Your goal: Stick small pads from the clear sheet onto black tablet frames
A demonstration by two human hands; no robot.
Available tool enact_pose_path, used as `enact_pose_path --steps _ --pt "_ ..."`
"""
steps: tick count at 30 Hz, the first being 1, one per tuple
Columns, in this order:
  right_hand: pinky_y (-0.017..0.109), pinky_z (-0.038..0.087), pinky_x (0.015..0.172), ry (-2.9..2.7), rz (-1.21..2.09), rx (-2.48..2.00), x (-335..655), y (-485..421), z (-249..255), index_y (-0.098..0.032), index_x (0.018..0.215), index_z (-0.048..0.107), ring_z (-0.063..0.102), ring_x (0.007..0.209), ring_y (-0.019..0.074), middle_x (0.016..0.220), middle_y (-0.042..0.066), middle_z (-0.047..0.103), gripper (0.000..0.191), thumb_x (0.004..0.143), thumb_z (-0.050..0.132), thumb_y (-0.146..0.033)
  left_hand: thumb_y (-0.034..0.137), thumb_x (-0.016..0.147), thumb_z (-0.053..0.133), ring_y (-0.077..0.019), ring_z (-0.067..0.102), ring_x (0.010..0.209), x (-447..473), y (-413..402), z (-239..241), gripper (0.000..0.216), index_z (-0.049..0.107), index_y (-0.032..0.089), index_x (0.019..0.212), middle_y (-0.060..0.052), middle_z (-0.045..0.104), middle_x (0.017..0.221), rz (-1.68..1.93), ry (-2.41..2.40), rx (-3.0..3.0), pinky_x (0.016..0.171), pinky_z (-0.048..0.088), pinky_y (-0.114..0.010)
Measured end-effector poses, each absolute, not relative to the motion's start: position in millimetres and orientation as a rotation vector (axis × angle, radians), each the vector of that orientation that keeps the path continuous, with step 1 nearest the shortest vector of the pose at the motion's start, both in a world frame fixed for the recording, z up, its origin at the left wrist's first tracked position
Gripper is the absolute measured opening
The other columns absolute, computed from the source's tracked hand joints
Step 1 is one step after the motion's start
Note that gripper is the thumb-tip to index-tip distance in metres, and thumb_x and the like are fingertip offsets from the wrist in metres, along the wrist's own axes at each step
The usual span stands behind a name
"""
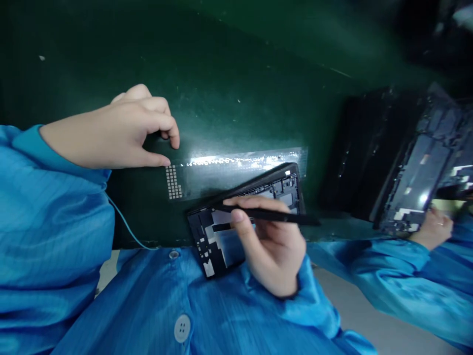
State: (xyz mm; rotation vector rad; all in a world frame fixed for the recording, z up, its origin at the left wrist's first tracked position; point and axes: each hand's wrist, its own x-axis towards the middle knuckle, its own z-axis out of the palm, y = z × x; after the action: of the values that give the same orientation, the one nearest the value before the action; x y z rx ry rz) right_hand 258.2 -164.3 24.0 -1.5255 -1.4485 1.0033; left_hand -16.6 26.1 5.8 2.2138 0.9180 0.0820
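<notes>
While the right hand pinches a slim black tool between thumb and fingers, the tool's thin end points over the left part of the black-framed panel; whether it touches is too small to tell. The left hand hangs beyond and to the left of the panel, thumb and forefinger parted by a narrow gap, the thumb tip at the corner of a clear sheet. That sheet lies just past the panel's far edge, which covers part of it, and carries rows of small pale squares to the left of the panel.

Slanted, the panel reaches past the table's near edge, with its lowest corner over the blue coat, so little room shows between the two. A thin blue cord curves to the panel's left. Beyond the panel, the green tabletop runs wide past the sheet, giving the left hand broad space on its far side. Well to the panel's right, across a strip of green, stand dark housings, with a co-worker's hand at their near end.
</notes>
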Motion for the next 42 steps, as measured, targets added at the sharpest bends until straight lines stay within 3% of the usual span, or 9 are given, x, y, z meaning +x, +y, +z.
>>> enact_pose_path --steps 6,10,18,22,24,27,30,36,42 --pt "0.041 0.069 0.104 -1.826 1.325 -1.231 253 -83 10 -0.023 0.119 0.074 0.082 0.113 0.0231 0.120 0.007 0.085 0.008 0.111 0.072 -0.025 0.050 0.100 0.073 -0.0308 0.048 0.124 -13 25 9 0.032 0.079 0.024 0.118 -0.009 0.070 0.124 -0.043 0.915 2.301 0.115 0.042 -0.052" --pt "0.045 0.068 0.107 -1.834 1.383 -1.219 250 -77 -3 -0.024 0.121 0.072 0.081 0.116 0.0252 0.122 0.008 0.084 0.010 0.112 0.071 -0.029 0.039 0.091 0.091 -0.0362 0.048 0.133 -6 22 14 0.032 0.079 0.023 0.116 -0.010 0.069 0.127 -0.156 1.014 2.297 0.116 0.043 -0.058" --pt "0.045 0.068 0.104 -1.929 1.348 -1.240 247 -72 4 -0.024 0.116 0.075 0.082 0.112 0.0280 0.117 0.008 0.084 0.008 0.111 0.071 -0.028 0.044 0.085 0.094 -0.0370 0.052 0.132 -9 25 5 0.033 0.081 0.027 0.110 -0.008 0.070 0.118 -0.060 0.997 2.281 0.115 0.045 -0.055" --pt "0.045 0.071 0.098 -1.604 1.425 -1.301 256 -94 10 -0.026 0.113 0.073 0.083 0.103 0.0253 0.112 0.006 0.084 0.009 0.111 0.074 -0.035 0.054 0.087 0.088 -0.0375 0.053 0.130 -14 27 1 0.035 0.080 0.029 0.110 -0.009 0.070 0.116 -0.003 0.966 2.300 0.113 0.046 -0.056" --pt "0.044 0.071 0.096 -1.357 1.259 -1.403 261 -123 10 -0.029 0.115 0.072 0.082 0.100 0.0232 0.109 0.004 0.083 0.007 0.111 0.074 -0.034 0.065 0.093 0.079 -0.0362 0.052 0.129 -15 27 3 0.041 0.080 0.028 0.113 -0.010 0.071 0.118 -0.004 0.936 2.297 0.113 0.046 -0.054" --pt "0.042 0.068 0.095 -1.128 0.902 -1.488 264 -167 2 -0.032 0.117 0.070 0.079 0.100 0.0214 0.104 0.002 0.078 0.006 0.113 0.070 -0.028 0.086 0.100 0.056 -0.0346 0.050 0.125 -16 26 8 0.068 0.081 0.025 0.113 -0.012 0.072 0.115 0.018 0.904 2.293 0.111 0.047 -0.054" --pt "0.041 0.066 0.096 -1.126 0.789 -1.457 259 -189 -11 -0.031 0.118 0.068 0.077 0.103 0.0213 0.105 0.003 0.077 0.011 0.113 0.067 -0.022 0.098 0.099 0.036 -0.0352 0.050 0.122 -15 24 9 0.088 0.081 0.023 0.111 -0.014 0.072 0.113 0.041 0.933 2.313 0.110 0.046 -0.057" --pt "0.044 0.068 0.095 -1.275 0.728 -1.505 254 -188 -20 -0.031 0.119 0.062 0.078 0.105 0.0226 0.107 0.005 0.077 0.013 0.112 0.063 -0.020 0.093 0.098 0.050 -0.0329 0.052 0.118 -13 24 6 0.073 0.080 0.027 0.107 -0.010 0.069 0.112 0.039 0.986 2.287 0.115 0.043 -0.055" --pt "0.044 0.069 0.096 -1.548 0.750 -1.551 264 -176 6 -0.029 0.124 0.066 0.080 0.111 0.0235 0.115 0.008 0.080 0.023 0.108 0.070 -0.013 0.088 0.102 0.046 -0.0318 0.048 0.117 -11 22 10 0.072 0.078 0.023 0.106 -0.011 0.068 0.110 0.044 0.956 2.296 0.111 0.043 -0.055"
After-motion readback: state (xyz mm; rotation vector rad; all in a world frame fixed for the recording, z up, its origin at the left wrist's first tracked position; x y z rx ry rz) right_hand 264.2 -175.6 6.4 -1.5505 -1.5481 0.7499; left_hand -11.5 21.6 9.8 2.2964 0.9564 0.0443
